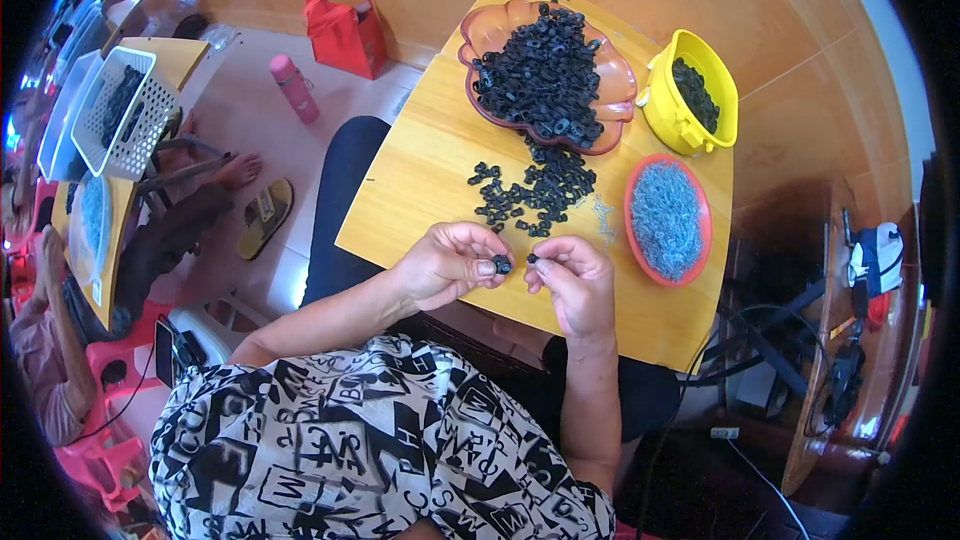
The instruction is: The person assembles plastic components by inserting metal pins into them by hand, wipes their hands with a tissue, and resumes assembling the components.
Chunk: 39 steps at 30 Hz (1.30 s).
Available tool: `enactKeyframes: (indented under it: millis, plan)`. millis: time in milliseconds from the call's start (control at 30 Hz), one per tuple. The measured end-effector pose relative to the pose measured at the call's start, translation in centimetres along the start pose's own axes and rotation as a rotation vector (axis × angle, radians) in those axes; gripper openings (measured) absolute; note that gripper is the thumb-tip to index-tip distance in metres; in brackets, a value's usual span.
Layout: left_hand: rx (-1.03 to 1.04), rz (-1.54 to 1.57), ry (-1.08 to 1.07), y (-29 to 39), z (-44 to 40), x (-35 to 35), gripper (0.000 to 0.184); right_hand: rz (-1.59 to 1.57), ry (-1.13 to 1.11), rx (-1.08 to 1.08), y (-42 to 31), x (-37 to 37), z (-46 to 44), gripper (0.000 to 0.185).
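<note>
My left hand (455, 265) pinches a small black plastic part (502, 264) between thumb and fingers above the table's near edge. Close by on the right, my right hand (575, 280) is closed on another small black part (533, 259), mostly covered by the fingertips. Just beyond both hands lies a loose spread of black plastic parts (540, 190). Behind it, a brown leaf-shaped tray (617, 90) is heaped with the same kind of pieces. A red oval dish (633, 202) to the right holds many thin bluish metal pieces, too small to make out singly.
A yellow basket (727, 105) with black parts stands at the table's (400, 190) right corner. At left, another person's foot (238, 171) rests near a sandal (265, 218). A pink bottle (293, 88) and red bag (345, 37) stand on the floor. Cables hang at right.
</note>
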<state>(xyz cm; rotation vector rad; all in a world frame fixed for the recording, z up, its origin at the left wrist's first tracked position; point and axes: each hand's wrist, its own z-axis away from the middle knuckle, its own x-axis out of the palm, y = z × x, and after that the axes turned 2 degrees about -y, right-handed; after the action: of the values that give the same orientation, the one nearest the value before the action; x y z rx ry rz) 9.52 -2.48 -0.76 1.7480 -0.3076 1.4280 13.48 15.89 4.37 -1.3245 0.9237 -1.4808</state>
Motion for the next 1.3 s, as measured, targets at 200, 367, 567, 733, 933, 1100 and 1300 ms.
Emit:
enactKeyframes:
  millis: [200, 367, 567, 733, 933, 1100, 1300]
  plan:
    - [0.045, 0.174, -0.089, 0.2, -0.5, -0.3, 0.02, 0.158, 0.017, 0.003, -0.2, 0.5, 0.2, 0.011]
    - [0.065, 0.002, -0.076, 0.0, -0.6, -1.3, 0.021, 0.203, 0.039, -0.018, -1.1, 2.3, 0.8, 0.01]
    - [0.066, -0.054, -0.05, -0.3, -0.7, -1.2, 0.022, 0.262, 0.028, -0.02, -0.9, 3.0, 1.1, 0.011]
    - [0.069, -0.098, -0.01, -0.5, -0.7, -0.9, 0.019, 0.305, 0.023, 0.004, -0.7, 2.9, 0.9, 0.01]
    - [0.055, -0.22, 0.03, -0.5, -0.5, -0.6, 0.018, 0.402, -0.018, 0.049, -0.6, 2.4, 0.8, 0.009]
    - [0.054, -0.288, 0.042, -0.8, -0.5, -0.8, 0.017, 0.275, -0.062, 0.093, -0.4, 1.5, 0.4, 0.008]
    - [0.035, -0.323, 0.081, -0.4, -0.5, -0.3, 0.015, 0.17, -0.085, 0.116, -0.4, 1.3, 0.1, 0.006]
